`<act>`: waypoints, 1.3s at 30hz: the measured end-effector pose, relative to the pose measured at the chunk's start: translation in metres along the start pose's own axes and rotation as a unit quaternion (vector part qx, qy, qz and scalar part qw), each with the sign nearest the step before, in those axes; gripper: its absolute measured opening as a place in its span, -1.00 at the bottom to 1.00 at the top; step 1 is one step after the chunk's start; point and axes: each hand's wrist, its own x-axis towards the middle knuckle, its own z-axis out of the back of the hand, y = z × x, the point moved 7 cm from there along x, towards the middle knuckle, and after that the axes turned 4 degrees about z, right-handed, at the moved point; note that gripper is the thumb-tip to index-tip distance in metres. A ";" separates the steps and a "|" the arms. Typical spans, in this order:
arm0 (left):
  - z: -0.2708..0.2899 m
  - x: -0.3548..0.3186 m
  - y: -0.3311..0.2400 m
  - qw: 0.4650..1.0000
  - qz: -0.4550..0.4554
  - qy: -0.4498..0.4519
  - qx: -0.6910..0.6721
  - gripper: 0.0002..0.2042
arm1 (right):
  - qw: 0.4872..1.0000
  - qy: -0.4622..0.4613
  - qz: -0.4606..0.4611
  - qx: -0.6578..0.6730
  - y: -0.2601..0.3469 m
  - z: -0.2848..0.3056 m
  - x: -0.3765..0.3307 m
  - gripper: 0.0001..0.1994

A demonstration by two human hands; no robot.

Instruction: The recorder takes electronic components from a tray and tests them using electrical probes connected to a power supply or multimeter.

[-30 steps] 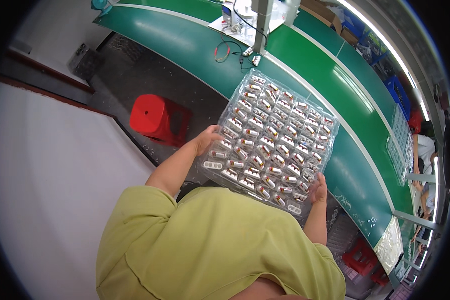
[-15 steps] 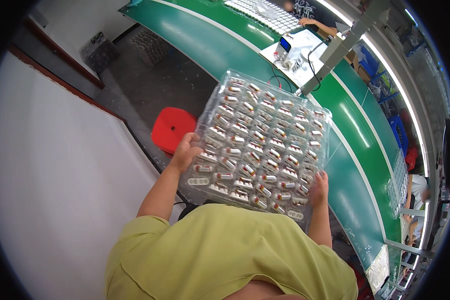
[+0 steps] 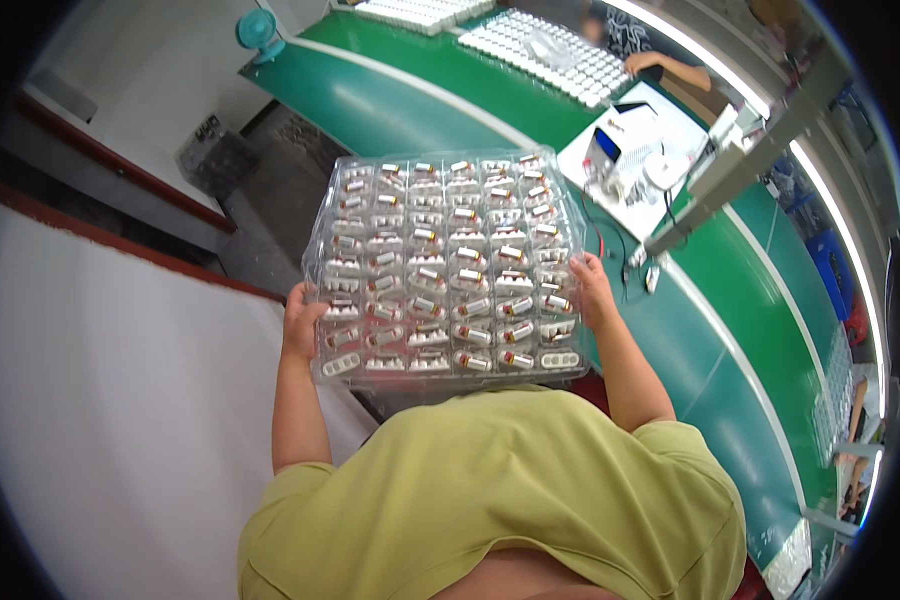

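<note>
We hold the clear plastic tray [image 3: 448,265] of small cylindrical parts at chest height, our left hand [image 3: 301,318] closed on its 9 o'clock edge and our right hand [image 3: 591,290] on its 3 o'clock edge, fingers wrapped around the rim. Since half a second ago the red stool has left view, and the green worktop [image 3: 440,90] now lies at 12 o'clock, with what looks like a white device [image 3: 630,150] at 1 o'clock.

Yellow-green short-sleeved T-shirt [image 3: 490,490], forearms bare, no gloves.
</note>
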 end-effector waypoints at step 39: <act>-0.016 -0.017 0.033 0.741 -0.264 -0.332 0.521 -0.57 | 0.738 -0.176 0.240 -0.605 0.051 0.142 -0.206 -0.86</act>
